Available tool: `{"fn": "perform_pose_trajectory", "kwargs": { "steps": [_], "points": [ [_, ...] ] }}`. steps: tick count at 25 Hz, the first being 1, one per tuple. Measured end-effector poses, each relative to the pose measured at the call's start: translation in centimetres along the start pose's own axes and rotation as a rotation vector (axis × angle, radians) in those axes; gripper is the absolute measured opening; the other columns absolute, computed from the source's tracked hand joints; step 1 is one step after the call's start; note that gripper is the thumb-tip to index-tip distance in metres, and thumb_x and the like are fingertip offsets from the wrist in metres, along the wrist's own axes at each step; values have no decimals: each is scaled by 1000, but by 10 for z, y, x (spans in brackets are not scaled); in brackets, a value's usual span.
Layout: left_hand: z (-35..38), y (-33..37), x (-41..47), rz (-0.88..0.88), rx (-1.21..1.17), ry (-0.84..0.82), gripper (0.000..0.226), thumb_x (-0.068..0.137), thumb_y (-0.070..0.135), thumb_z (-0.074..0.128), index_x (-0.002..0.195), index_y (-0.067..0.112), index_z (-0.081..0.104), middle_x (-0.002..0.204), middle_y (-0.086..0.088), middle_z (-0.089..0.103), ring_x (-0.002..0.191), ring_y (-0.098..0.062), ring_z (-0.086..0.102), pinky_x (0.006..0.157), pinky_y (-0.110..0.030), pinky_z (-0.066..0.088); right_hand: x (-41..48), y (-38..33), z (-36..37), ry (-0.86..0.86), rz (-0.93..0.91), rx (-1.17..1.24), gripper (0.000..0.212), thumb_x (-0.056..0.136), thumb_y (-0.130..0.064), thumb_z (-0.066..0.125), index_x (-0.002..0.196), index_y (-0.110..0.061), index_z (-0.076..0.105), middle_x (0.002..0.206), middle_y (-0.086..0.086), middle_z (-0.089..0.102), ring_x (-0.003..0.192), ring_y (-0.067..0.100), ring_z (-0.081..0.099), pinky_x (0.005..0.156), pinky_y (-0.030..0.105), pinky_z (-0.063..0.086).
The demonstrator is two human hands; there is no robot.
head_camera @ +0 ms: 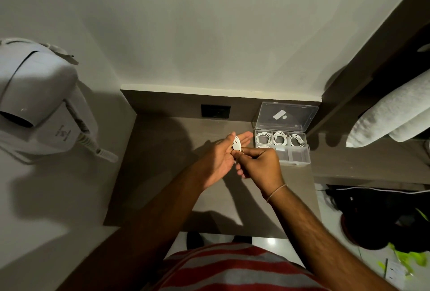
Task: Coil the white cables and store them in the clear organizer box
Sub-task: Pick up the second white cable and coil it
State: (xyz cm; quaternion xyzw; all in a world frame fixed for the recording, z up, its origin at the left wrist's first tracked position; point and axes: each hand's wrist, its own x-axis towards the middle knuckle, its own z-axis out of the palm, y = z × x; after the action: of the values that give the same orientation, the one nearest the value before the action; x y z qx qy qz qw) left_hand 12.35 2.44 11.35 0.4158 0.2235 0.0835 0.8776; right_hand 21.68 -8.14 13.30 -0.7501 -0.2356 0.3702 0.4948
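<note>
A white cable point(236, 143) is looped around the straight fingers of my left hand point(221, 158), held above the brown desk. My right hand point(260, 165) pinches the cable's loose end just below the loops. The clear organizer box point(300, 158) sits on the desk to the right of my hands, its lid point(287, 116) standing open against the wall. Three coiled white cables point(280, 138) fill its back row of compartments. Another white cable shows in the front left compartment, partly hidden by my right hand.
A white wall-mounted hair dryer point(35, 99) hangs at the left. A dark wall socket point(215, 111) sits behind the desk point(162, 174). Rolled white towels point(393, 118) lie on a shelf at the right. A dark bag point(384, 216) rests on the floor at the right.
</note>
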Motion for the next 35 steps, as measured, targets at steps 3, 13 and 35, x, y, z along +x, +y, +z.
{"fn": "perform_pose_trajectory", "kwargs": {
  "steps": [3, 13, 35],
  "points": [
    [0, -9, 2, -2, 25, 63, 62, 112, 52, 25, 160, 16, 40, 173, 1, 31, 153, -8, 39, 108, -22, 40, -7, -2, 1, -114, 286, 338, 14, 97, -20, 75, 103, -8, 82, 68, 14, 75, 54, 19, 74, 54, 25, 63],
    [-1, 3, 7, -105, 45, 45, 62, 112, 54, 25, 162, 20, 37, 164, 10, 44, 120, -9, 55, 81, -27, 47, 0, 4, 2, -30, 194, 341, 7, 95, -15, 76, 97, -16, 83, 71, 13, 80, 62, 19, 78, 59, 25, 65],
    [0, 10, 25, 86, -38, 93, 62, 108, 58, 29, 160, 27, 42, 174, 6, 25, 152, 2, 38, 109, -22, 48, 28, -3, -7, -148, 263, 561, 24, 96, -15, 74, 118, -10, 79, 119, 10, 79, 110, 31, 76, 91, 50, 64]
  ]
}}
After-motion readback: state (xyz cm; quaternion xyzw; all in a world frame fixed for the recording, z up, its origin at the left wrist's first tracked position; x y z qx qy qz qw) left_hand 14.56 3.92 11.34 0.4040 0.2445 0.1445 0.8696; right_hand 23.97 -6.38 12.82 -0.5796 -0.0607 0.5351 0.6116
